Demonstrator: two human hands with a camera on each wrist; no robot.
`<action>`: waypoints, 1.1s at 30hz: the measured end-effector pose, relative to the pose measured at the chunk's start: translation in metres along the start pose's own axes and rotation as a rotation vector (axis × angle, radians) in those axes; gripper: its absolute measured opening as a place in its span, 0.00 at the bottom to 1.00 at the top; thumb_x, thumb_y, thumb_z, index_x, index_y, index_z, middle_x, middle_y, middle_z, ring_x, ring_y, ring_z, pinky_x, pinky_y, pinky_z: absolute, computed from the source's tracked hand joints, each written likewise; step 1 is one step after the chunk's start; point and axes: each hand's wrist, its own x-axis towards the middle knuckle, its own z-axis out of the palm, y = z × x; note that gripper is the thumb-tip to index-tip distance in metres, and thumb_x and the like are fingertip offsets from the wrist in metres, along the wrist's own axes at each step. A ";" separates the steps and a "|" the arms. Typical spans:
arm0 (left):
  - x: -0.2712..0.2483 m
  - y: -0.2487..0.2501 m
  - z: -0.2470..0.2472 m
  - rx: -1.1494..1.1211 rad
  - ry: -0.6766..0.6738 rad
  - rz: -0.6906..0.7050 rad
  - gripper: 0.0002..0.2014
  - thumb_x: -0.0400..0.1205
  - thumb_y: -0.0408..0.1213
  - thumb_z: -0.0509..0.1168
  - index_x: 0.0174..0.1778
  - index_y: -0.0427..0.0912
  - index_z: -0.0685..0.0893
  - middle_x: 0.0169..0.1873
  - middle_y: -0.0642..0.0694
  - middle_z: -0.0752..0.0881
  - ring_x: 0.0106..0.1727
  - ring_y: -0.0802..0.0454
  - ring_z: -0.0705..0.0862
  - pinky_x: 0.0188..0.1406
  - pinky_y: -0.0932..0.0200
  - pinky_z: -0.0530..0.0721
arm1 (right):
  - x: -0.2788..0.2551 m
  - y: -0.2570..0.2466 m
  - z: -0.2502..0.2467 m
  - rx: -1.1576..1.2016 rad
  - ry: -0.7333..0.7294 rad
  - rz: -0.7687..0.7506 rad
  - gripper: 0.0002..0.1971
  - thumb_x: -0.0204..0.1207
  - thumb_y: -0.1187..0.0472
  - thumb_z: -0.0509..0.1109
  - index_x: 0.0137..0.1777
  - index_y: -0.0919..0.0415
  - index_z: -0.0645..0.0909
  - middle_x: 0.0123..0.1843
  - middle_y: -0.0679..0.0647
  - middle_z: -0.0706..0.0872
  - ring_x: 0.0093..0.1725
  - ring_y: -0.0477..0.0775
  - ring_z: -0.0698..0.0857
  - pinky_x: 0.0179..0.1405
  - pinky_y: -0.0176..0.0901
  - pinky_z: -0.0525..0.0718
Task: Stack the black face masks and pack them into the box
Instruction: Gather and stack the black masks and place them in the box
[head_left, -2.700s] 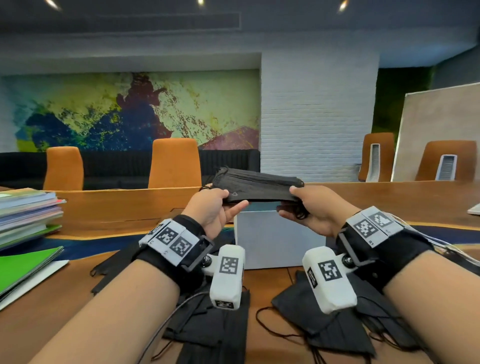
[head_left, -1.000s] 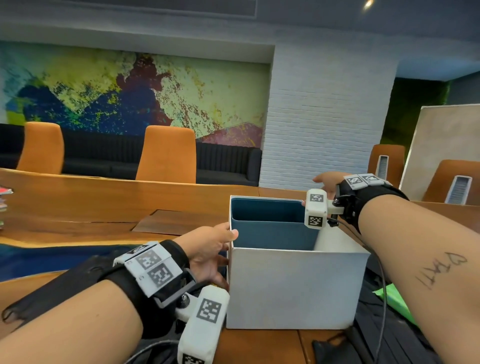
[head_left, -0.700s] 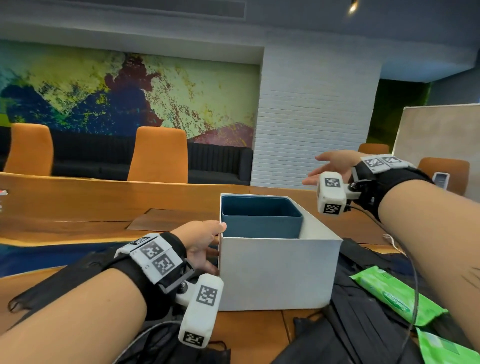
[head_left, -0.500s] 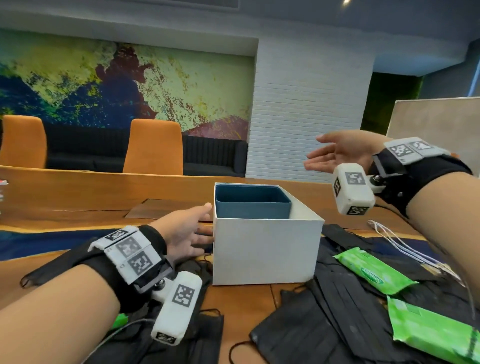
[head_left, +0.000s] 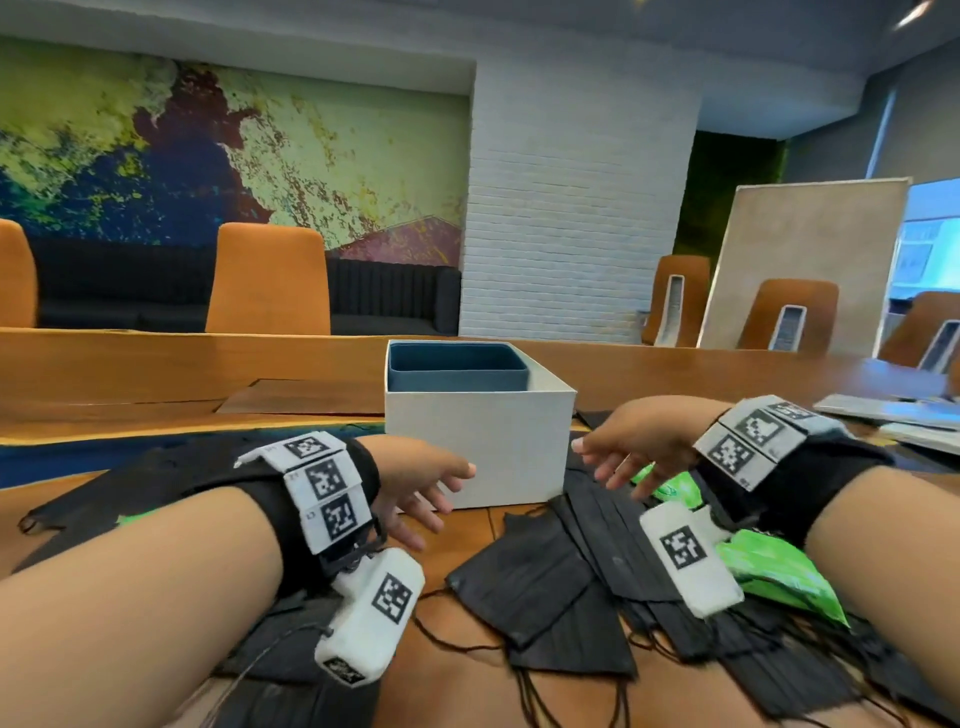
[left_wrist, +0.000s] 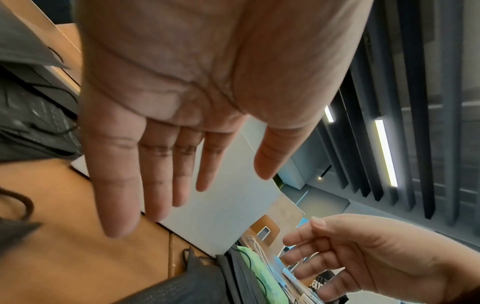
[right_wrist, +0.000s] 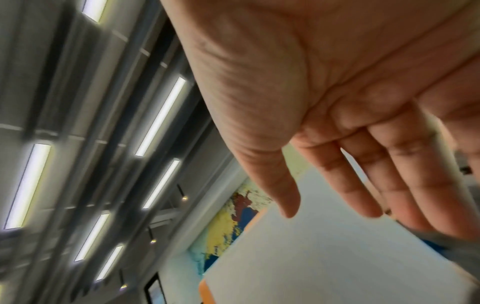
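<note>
Loose black face masks (head_left: 550, 587) lie strewn on the bench (head_left: 156, 374) at the foot of the white box (head_left: 478, 441) (its blue liner shows only from the head view), with the left hand (head_left: 415, 483) at its 7 o'clock and the right hand (head_left: 639, 441) at 4 o'clock, both empty, fingers spread, palms shown plainly by the wrist views.

The head view looks forward and slightly down across the bench (head_left: 675, 374) from behind both forearms, with the white box (head_left: 475, 441) at centre frame. Each wrist view sits close under its palm, tilted up towards the ceiling lights. All three share the box's white wall; the left wrist view also catches the right hand (left_wrist: 376, 259) at lower right.
</note>
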 end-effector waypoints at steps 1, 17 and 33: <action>0.002 0.004 0.007 0.018 -0.003 -0.015 0.14 0.84 0.48 0.61 0.53 0.39 0.78 0.43 0.42 0.78 0.44 0.47 0.81 0.42 0.47 0.85 | 0.002 0.006 0.000 0.004 0.008 0.031 0.19 0.82 0.47 0.65 0.59 0.64 0.78 0.48 0.56 0.82 0.44 0.51 0.82 0.46 0.47 0.84; 0.053 0.036 0.069 0.440 -0.094 -0.220 0.25 0.84 0.48 0.61 0.72 0.34 0.74 0.51 0.38 0.85 0.55 0.45 0.84 0.54 0.53 0.79 | 0.052 0.042 -0.016 -0.348 -0.025 0.219 0.23 0.79 0.43 0.66 0.55 0.66 0.74 0.49 0.57 0.88 0.42 0.55 0.85 0.32 0.45 0.81; 0.064 0.048 0.085 0.694 -0.121 -0.107 0.22 0.81 0.44 0.67 0.68 0.35 0.79 0.63 0.41 0.84 0.59 0.47 0.85 0.58 0.55 0.80 | 0.061 0.054 -0.008 -0.595 -0.044 0.176 0.20 0.78 0.48 0.70 0.29 0.60 0.77 0.16 0.48 0.79 0.22 0.48 0.77 0.31 0.39 0.76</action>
